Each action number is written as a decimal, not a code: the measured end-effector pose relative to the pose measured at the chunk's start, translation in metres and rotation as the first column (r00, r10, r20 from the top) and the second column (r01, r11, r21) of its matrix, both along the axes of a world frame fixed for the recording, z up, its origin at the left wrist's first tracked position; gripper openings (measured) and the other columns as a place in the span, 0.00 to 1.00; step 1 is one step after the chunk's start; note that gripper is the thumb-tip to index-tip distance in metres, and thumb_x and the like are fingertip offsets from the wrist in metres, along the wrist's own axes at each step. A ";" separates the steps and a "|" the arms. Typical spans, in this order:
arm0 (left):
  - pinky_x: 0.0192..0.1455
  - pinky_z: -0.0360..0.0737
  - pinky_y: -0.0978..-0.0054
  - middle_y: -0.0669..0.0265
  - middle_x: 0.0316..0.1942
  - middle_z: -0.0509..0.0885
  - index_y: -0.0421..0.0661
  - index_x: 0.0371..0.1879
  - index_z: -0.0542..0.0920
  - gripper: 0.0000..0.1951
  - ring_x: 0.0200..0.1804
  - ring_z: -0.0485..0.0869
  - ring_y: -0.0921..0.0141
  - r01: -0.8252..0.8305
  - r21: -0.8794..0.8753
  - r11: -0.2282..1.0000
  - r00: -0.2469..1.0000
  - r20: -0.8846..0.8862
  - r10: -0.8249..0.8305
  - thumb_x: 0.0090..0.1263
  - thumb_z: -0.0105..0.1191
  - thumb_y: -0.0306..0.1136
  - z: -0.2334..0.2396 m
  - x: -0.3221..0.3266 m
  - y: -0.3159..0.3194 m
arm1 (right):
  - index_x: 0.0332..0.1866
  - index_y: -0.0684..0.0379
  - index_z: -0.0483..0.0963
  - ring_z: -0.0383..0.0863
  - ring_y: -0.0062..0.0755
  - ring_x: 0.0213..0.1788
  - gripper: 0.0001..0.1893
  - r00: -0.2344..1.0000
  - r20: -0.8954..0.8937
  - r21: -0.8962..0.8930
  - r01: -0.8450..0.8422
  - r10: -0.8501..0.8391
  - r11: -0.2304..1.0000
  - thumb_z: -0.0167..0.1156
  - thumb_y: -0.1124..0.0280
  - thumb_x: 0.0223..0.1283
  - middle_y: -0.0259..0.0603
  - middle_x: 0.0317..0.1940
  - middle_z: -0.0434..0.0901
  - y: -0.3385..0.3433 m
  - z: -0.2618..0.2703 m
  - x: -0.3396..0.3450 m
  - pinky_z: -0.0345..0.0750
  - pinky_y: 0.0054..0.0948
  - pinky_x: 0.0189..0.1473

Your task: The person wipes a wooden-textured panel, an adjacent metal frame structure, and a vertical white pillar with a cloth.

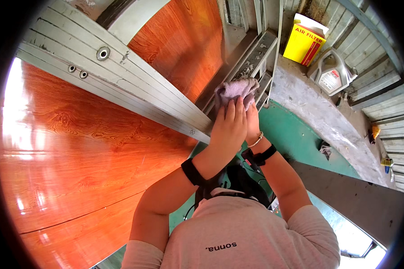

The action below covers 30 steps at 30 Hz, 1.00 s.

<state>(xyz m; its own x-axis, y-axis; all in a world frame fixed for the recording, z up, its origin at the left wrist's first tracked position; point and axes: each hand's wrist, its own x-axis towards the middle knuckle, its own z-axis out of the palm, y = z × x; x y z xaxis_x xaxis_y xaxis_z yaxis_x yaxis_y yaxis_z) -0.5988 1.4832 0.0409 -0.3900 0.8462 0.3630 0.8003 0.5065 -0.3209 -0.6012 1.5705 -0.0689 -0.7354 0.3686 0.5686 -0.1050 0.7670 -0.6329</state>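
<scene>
A crumpled mauve cloth [237, 89] is bunched up under my fingers in front of a worn metal frame [257, 55]. My left hand [231, 122] lies over the near side of the cloth, its fingers stretched out along it. Close against it, my right hand [252, 121] grips the cloth from the right, with most of its fingers hidden behind the left hand and the fabric. Just left of my hands, a grooved grey metal rail [134, 74] with riveted holes slants down toward them.
Glossy wood-grain panels [97, 148] fill the left side. A yellow air filter box [304, 42] and a grey oil jug [331, 72] stand on a concrete ledge [299, 90] by a corrugated metal wall [377, 67]. Below is a green floor [286, 124]; a dark metal beam [350, 191] crosses at right.
</scene>
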 end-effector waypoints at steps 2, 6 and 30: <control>0.50 0.73 0.70 0.56 0.55 0.75 0.37 0.49 0.78 0.20 0.48 0.74 0.63 0.010 0.009 1.000 1.000 0.019 -0.011 0.57 0.49 0.31 0.003 0.005 0.001 | 0.55 0.61 0.70 0.75 0.41 0.52 0.19 0.981 -0.095 -0.355 -0.191 0.168 0.915 0.53 0.69 0.59 0.45 0.50 0.76 0.000 -0.001 0.005 0.72 0.33 0.57; 0.41 0.71 0.73 0.58 0.51 0.78 0.38 0.41 0.80 0.17 0.39 0.72 0.67 0.000 -0.075 0.997 0.995 0.096 0.007 0.53 0.50 0.31 0.021 0.038 -0.023 | 0.46 0.63 0.74 0.76 0.43 0.49 0.12 0.974 0.134 -0.484 -0.096 0.182 0.870 0.54 0.71 0.57 0.46 0.44 0.76 -0.064 0.060 0.054 0.73 0.35 0.54; 0.40 0.72 0.74 0.61 0.51 0.77 0.38 0.45 0.78 0.19 0.40 0.74 0.67 0.165 -0.016 0.986 0.954 0.257 -0.155 0.53 0.49 0.31 0.018 0.046 -0.035 | 0.54 0.59 0.72 0.76 0.37 0.52 0.18 0.938 0.113 -0.436 -0.250 0.328 0.865 0.53 0.74 0.56 0.43 0.49 0.76 -0.049 -0.001 0.066 0.70 0.32 0.58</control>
